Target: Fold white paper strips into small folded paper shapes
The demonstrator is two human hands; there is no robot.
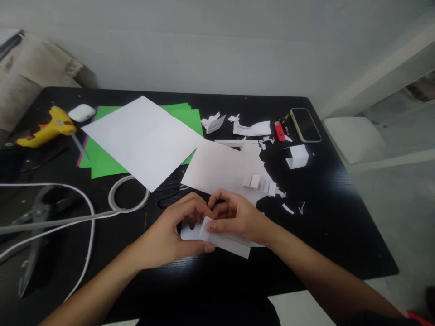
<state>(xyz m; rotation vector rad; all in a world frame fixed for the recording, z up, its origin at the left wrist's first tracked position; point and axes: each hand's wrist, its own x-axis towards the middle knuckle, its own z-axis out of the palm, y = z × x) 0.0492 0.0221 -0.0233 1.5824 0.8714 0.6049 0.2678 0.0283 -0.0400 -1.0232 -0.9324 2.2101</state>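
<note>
A folded strip of white paper point(229, 244) is held between my two hands near the front of the black table. My left hand point(180, 231) curves around its left end, with the thumb along the near edge. From the other side my right hand point(234, 217) pinches the strip, thumb on top and fingers curled behind. The fingertips of both hands meet over the fold. Under and behind them lies a cut white sheet point(220, 167), with a small folded paper piece point(260, 183) on it.
Green sheets point(105, 163) lie under a white square point(142, 140). A yellow glue gun point(56, 127), a white cable point(91, 217) and pliers point(37, 226) are at left. Paper scraps point(251, 129), a red lighter point(279, 131) and a phone point(306, 125) sit at back right.
</note>
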